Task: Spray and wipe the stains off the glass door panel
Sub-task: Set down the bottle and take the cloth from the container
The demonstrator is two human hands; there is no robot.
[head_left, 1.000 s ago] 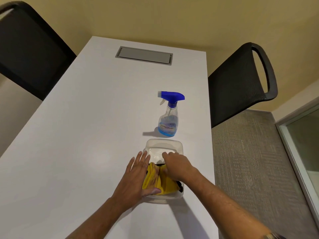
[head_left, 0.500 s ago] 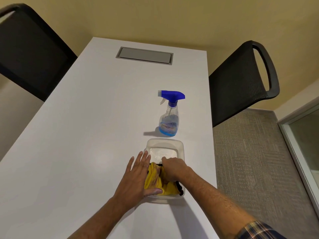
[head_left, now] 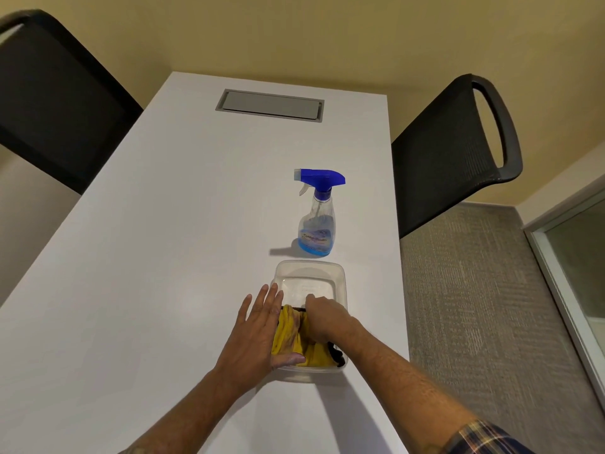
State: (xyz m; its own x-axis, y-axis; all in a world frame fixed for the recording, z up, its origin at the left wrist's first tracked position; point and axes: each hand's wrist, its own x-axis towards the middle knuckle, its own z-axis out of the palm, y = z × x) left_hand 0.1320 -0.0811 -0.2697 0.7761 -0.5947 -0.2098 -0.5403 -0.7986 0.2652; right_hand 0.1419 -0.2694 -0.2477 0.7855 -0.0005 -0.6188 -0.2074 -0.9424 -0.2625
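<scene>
Along the far right edge, the glass door panel (head_left: 579, 267) is cut off by the frame, so only a strip of pale frame and greyish glass shows; any stains on it cannot be made out. Two black chairs flank the white desk (head_left: 163, 257): the left chair (head_left: 55, 103) is cropped at the picture's edge, the right chair (head_left: 455, 152) stands over grey carpet (head_left: 474, 306), with a yellow wall behind both. A grey cable hatch (head_left: 270, 105) sits flush in the desk's far end. Nearer, a clear spray bottle (head_left: 316, 221) with a blue trigger head stands upright just beyond a clear plastic container (head_left: 309, 276); its label is too blurred to read. Inside the container's near half lies a yellow cloth (head_left: 289, 335), partly hidden by both hands, with something dark beside it that cannot be identified. The left hand (head_left: 258, 335) lies flat and spread against the container's left side, thumb over the near rim. The right hand (head_left: 327, 317) is clenched on the cloth, its fingertips hidden. A plaid sleeve (head_left: 484, 437) shows at the bottom edge.
</scene>
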